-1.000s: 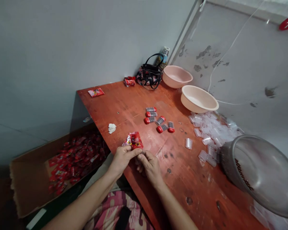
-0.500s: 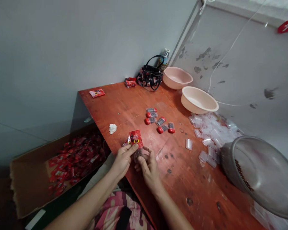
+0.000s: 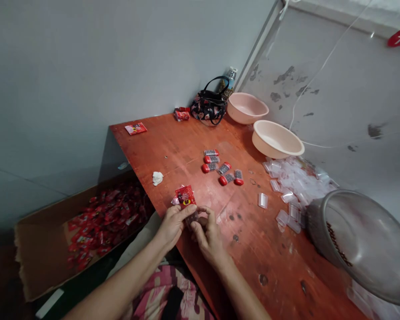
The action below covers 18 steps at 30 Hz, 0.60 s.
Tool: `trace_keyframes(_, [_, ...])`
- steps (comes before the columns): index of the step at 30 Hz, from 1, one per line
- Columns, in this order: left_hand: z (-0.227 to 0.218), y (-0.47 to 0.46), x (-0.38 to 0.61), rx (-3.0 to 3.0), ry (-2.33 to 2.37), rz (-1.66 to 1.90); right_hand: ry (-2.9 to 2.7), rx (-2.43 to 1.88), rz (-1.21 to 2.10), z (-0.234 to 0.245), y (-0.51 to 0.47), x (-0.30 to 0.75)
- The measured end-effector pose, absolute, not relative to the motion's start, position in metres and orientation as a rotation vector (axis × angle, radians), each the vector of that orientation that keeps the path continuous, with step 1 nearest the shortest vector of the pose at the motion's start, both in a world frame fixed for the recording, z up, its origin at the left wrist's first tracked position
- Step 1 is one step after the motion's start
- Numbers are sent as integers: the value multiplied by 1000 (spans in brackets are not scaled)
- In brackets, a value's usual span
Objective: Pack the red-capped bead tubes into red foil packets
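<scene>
Near the table's front edge, both hands meet at a small red printed packet (image 3: 186, 195) with a clear container of dark pellets (image 3: 192, 218) at its lower end. My left hand (image 3: 171, 224) pinches the packet, thumb on top. The fingers of my right hand (image 3: 206, 233) are closed round the container's lower part, hiding much of it. Whether the container is inside the packet or against it, I cannot tell. Beyond the hands lie several filled clear containers with red caps (image 3: 210, 167). A white crumpled wad (image 3: 157, 178) rests left of them.
Clear plastic pieces (image 3: 295, 182) are heaped on the right of the red table (image 3: 253, 275), beside a tilted grey basin (image 3: 363, 240). Two pale basins (image 3: 276, 138), a handbag (image 3: 208, 106) and a flask (image 3: 231, 80) stand at the back. A cardboard box (image 3: 42, 253) of red packets is low left.
The packet has tilted a little leftward and lower in my hands. My left thumb has shifted slightly right across it. Both hands keep their hold.
</scene>
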<state>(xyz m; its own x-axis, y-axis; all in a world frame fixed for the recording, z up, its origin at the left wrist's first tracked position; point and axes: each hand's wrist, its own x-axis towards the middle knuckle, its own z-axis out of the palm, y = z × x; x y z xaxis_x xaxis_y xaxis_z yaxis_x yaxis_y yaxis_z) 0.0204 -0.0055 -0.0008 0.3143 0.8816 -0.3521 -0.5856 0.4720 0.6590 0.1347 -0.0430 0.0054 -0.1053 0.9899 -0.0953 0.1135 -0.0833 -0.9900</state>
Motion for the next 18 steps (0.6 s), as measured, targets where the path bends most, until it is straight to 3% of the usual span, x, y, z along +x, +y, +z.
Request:
trace_keyframes(7, [0, -14, 15, 607, 725, 855, -837, -1048, 1573, -9, -44, 128])
trace_keyframes(18, [1, -20, 26, 447, 759, 1059, -1063, -1260, 1356, 3, -42, 130])
